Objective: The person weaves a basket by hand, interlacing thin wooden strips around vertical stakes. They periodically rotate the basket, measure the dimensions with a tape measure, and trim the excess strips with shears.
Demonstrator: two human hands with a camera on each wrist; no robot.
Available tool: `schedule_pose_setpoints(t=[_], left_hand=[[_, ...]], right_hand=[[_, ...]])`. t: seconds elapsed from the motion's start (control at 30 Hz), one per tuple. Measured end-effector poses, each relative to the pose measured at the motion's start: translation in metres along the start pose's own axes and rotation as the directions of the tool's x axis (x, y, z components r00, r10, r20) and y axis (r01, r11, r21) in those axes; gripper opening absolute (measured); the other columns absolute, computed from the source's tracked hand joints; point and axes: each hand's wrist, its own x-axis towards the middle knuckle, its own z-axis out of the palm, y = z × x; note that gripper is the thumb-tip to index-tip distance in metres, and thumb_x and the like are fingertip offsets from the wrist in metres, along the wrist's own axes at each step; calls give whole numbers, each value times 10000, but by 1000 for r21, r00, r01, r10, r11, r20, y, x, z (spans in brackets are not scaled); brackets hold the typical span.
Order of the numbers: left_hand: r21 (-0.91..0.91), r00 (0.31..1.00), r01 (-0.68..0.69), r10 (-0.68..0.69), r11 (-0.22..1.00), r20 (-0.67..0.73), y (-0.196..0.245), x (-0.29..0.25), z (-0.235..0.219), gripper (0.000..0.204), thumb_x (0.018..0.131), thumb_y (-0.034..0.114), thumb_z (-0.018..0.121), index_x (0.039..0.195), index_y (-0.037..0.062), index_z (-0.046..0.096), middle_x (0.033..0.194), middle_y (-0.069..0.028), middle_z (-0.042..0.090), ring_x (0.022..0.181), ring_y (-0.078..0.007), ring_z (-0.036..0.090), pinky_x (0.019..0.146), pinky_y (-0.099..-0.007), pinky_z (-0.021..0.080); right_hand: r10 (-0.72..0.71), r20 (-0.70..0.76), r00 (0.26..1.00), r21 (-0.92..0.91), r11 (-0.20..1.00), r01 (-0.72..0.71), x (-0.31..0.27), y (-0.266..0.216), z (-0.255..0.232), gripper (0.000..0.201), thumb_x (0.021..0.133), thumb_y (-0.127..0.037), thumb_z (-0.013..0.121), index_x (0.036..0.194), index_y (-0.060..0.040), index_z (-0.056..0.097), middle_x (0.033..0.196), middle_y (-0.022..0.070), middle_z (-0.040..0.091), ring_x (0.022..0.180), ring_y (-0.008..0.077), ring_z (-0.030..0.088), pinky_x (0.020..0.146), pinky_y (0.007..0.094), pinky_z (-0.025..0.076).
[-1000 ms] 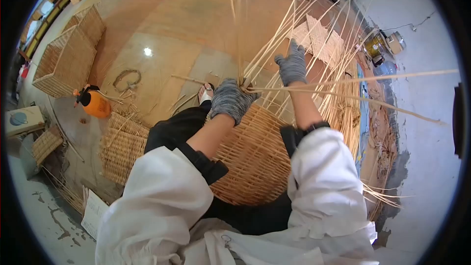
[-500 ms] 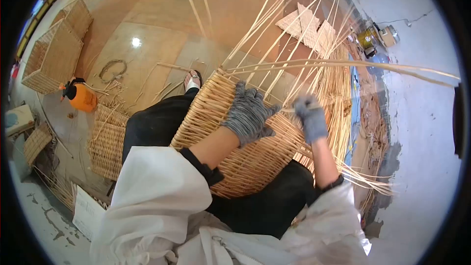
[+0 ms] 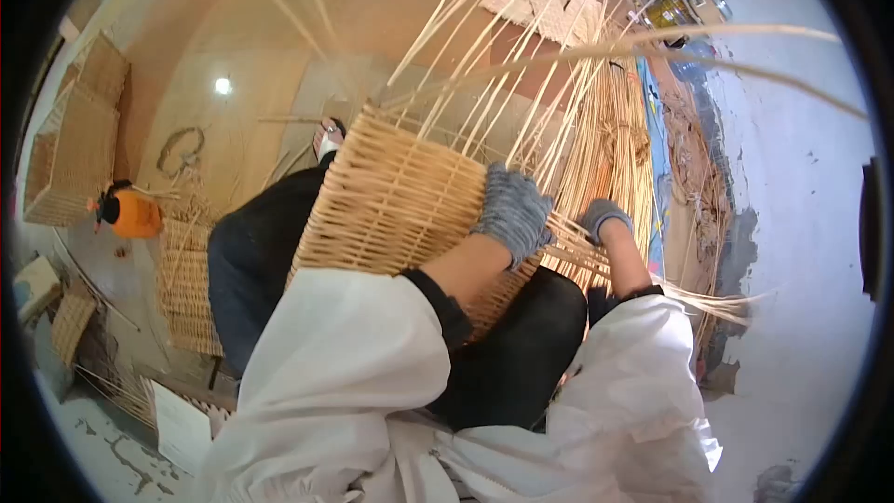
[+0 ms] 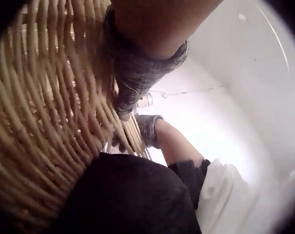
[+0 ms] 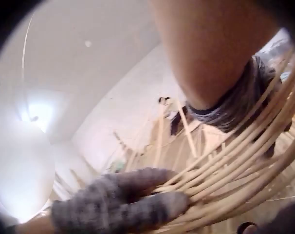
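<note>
A half-woven wicker basket (image 3: 400,196) leans over the person's lap, with long loose rods fanning from its far edge. My left hand (image 3: 512,214), in a grey knit glove, grips the basket's right edge; in the right wrist view its thumb and finger (image 5: 174,202) close round several rods. To the right of it, my right hand (image 3: 605,219), gloved alike, holds wicker rods (image 3: 573,247) that stick out from that edge. In the right wrist view the right hand (image 5: 240,109) is partly hidden behind curved rods (image 5: 235,175).
A bundle of rods (image 3: 610,149) lies on the floor at the right, by the wall (image 3: 792,224). Woven pieces (image 3: 545,0) lie beyond it. On the left stand an orange sprayer (image 3: 135,214), a finished basket (image 3: 79,140) and a woven panel (image 3: 186,289).
My left hand has moved from the basket's far corner, across its face, to the right edge. My right hand has come down from the upright rods to the side rods. The basket has turned.
</note>
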Motion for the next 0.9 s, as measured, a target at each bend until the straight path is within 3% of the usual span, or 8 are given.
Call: schedule_pose_setpoints(t=[0.1,0.27,0.33,0.37,0.5,0.6,0.7,0.9], left_hand=[[-39,973,-35,25,999,-231,-10,-13,3,505,797,518,535,1192,205,558,1157,-109,536,1131,-268,460,993,-500,234],[-692,586,-444,-401,569,-705,-127,-99,17,417,816,271,590,1192,104,520,1115,-117,541,1012,-258,506,913,-390,385],[-900,691,-322,-577,294,-436,-188,-116,-2,460,767,158,657,1188,54,504,1103,-118,542,962,-238,528,840,-340,452],[-859,679,-22,-623,512,-389,-198,-123,-24,515,723,123,706,1187,36,498,1100,-114,543,946,-227,536,812,-325,471],[-789,967,-231,42,569,-253,-277,-60,-7,461,796,242,642,1190,40,512,1000,-62,599,926,-193,564,838,-292,431],[-787,976,-104,214,607,36,-274,-48,-43,608,697,253,746,1210,47,493,1046,-82,571,931,-202,552,808,-309,457],[-813,949,-91,297,575,103,-280,-50,-66,689,637,258,813,1207,52,486,1054,-91,560,922,-205,547,782,-319,475],[-910,964,-93,264,404,19,-281,-56,-47,503,626,188,813,1043,74,556,877,-60,597,828,-191,560,746,-312,470]], right_hand=[[297,-41,954,336,903,-267,-49,-24,-50,494,693,-441,591,957,-27,640,990,209,622,972,334,591,840,404,460],[38,-631,775,690,483,539,-84,-94,-119,313,816,-222,609,1076,-50,579,1035,154,618,908,277,610,802,332,471],[-122,-706,698,626,352,696,-111,-152,-159,283,820,-186,591,1074,-64,577,1019,119,620,880,262,615,762,310,491],[-201,-822,532,360,539,761,-108,-177,-172,228,797,-160,610,995,-50,589,958,98,622,829,255,613,731,311,492],[-419,-902,107,-161,554,817,-135,-302,-232,139,774,-100,570,914,-101,577,817,99,612,763,270,620,673,370,495],[-647,-702,298,-304,650,697,-144,-290,-257,151,786,-121,547,933,-106,579,811,88,636,738,258,631,626,370,506],[-242,-498,833,278,865,418,-110,-228,-219,142,805,-136,527,932,-97,576,836,128,632,758,288,628,632,386,505],[-129,-759,639,-3,981,194,-127,-281,-254,139,889,-153,475,918,-100,599,815,137,652,716,263,635,616,366,511]])
